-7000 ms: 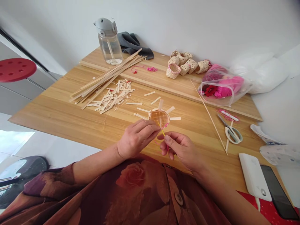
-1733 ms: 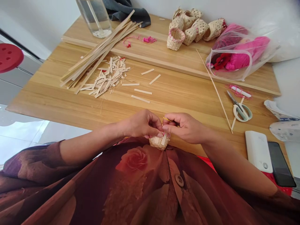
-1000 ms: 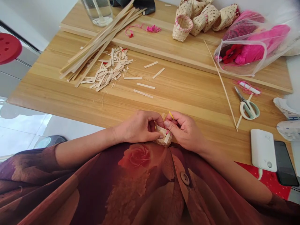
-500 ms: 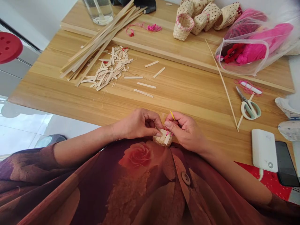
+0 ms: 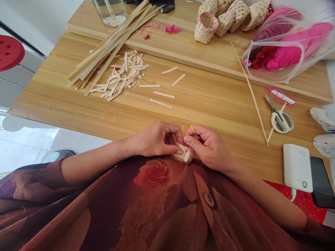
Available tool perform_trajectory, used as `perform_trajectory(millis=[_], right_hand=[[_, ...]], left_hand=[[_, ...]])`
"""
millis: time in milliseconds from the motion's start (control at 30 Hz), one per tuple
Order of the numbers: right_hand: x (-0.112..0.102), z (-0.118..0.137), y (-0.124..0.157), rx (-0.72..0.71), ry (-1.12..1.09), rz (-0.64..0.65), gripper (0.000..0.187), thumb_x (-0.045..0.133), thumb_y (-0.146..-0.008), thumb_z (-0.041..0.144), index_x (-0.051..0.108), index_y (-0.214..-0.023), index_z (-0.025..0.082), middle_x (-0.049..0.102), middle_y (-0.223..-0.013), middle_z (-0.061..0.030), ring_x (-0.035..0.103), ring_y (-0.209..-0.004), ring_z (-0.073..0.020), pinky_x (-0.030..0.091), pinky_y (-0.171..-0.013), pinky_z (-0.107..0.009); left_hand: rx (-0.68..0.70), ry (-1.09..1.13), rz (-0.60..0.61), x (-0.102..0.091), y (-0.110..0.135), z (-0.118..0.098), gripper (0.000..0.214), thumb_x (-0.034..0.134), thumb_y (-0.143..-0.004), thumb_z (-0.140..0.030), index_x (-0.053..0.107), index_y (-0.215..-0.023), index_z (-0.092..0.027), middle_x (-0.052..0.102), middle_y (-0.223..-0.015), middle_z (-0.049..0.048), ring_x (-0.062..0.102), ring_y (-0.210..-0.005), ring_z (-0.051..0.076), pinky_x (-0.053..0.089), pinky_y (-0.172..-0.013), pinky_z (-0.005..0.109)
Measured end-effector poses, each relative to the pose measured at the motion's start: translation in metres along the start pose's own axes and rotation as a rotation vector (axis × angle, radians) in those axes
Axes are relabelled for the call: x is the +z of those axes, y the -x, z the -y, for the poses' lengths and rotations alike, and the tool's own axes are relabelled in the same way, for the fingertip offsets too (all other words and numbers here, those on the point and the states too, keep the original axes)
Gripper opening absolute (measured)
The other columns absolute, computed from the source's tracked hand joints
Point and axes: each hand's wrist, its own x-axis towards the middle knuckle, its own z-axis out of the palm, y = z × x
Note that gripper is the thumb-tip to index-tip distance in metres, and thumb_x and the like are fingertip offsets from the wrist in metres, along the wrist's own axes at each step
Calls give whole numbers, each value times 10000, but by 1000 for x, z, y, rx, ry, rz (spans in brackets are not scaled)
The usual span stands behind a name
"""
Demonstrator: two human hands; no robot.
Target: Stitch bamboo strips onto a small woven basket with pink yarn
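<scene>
A small woven basket (image 5: 180, 158) of pale strips sits against my shirt at the table's front edge. My left hand (image 5: 164, 139) pinches its rim from the left, thumb outside, the other fingers partly hidden behind. Pink thread (image 5: 187, 149) shows at the basket's right side, beside a pale flat strip (image 5: 187, 156) standing against the wall. My right hand (image 5: 201, 142) is closed at the rim's right, with a thin yellow needle-like piece (image 5: 193, 130) sticking up between its fingers. The fingertips hide its lower end.
Long bamboo strips (image 5: 112, 45) lie beside a pile of short offcuts (image 5: 125, 75). Finished woven baskets (image 5: 206, 28) stand at the back, near a bag of pink yarn (image 5: 285, 59). Scissors (image 5: 280, 116), a thin stick (image 5: 250, 92), a white power bank (image 5: 297, 168) and a phone (image 5: 321, 181) lie right.
The view has shifted slightly. My left fingers have moved a little rightward along the rim with the basket tilting slightly; my right hand keeps its pinch almost unmoved.
</scene>
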Motion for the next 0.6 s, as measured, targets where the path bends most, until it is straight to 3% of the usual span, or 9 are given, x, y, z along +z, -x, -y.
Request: perform_trajectory(millis=[233,500,600], right_hand=[[0,6,3,-40,46,8,241,553,-955,282,518,-735,190,462,-663,32,390,-603,-105,326,-567,-251],[1,17,7,-238,188,39,164,591,-927,183,585,-763,188,528,-713,5,482,-679,-125,370,-651,-277],[2,18,6,-262,170,47,147,603,-927,175,600,-780,185,544,-724,5,500,-691,-123,374,-659,-276]], left_hand=[[-32,36,48,-5,-1,2,280,816,-745,-288,675,-923,-124,685,-722,6,620,-615,98,454,-548,179],[31,-135,185,-17,-2,-9,157,796,-770,-278,730,-843,-156,639,-658,-29,529,-562,68,378,-512,165],[98,-200,163,-19,-2,-9,106,792,-775,-258,775,-836,-174,704,-805,11,586,-664,91,406,-583,180]])
